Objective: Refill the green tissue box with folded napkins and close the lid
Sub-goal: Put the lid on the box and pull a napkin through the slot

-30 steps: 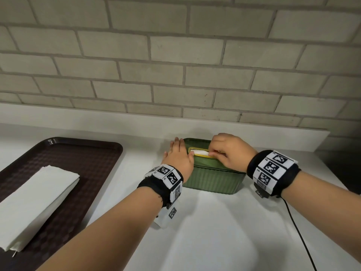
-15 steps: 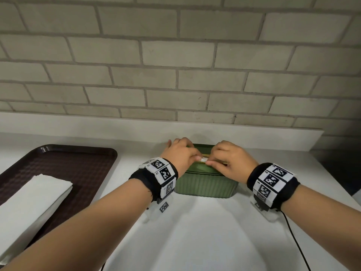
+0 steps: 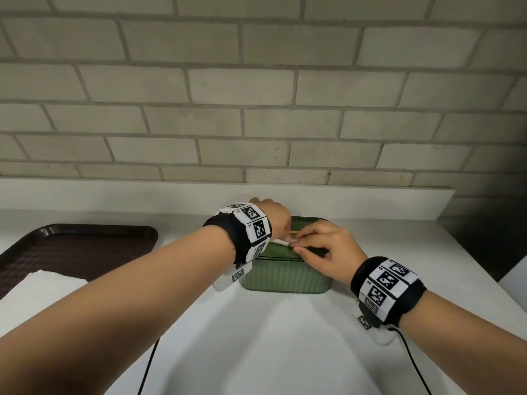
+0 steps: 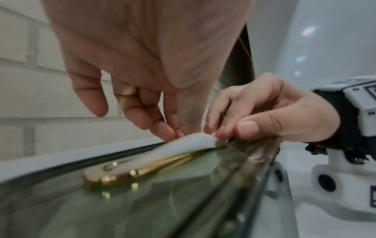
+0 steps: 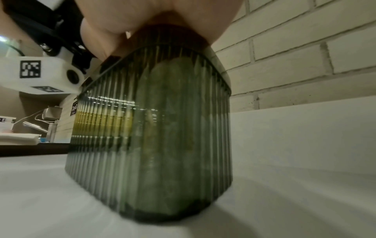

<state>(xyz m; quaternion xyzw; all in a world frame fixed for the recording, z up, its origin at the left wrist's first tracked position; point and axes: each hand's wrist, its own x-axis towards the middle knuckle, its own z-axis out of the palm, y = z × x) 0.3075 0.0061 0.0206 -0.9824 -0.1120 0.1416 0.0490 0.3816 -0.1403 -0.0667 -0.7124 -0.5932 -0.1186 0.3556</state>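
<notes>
The green ribbed tissue box (image 3: pixel 282 276) stands on the white counter with its lid down (image 4: pixel 162 193). A white napkin (image 4: pixel 183 145) sticks up out of the gold-rimmed slot (image 4: pixel 130 172) in the lid. My left hand (image 3: pixel 275 220) and right hand (image 3: pixel 319 246) meet over the slot, and both pinch the napkin's raised tip (image 3: pixel 282 241) between fingertips and thumb. In the right wrist view the box (image 5: pixel 154 128) fills the frame, with my right palm (image 5: pixel 162 19) resting on its top edge. The box's contents are hidden behind the ribbed wall.
A dark brown tray (image 3: pixel 77 249) lies at the left with a stack of folded white napkins (image 3: pixel 37 289) on it. A brick wall (image 3: pixel 256 95) and a low white ledge (image 3: pixel 114 195) run right behind the box. A black cable (image 3: pixel 413 363) trails from my right wrist.
My left hand has come off the box's left side and risen over the lid to join the right hand. Both now pinch the napkin at the slot.
</notes>
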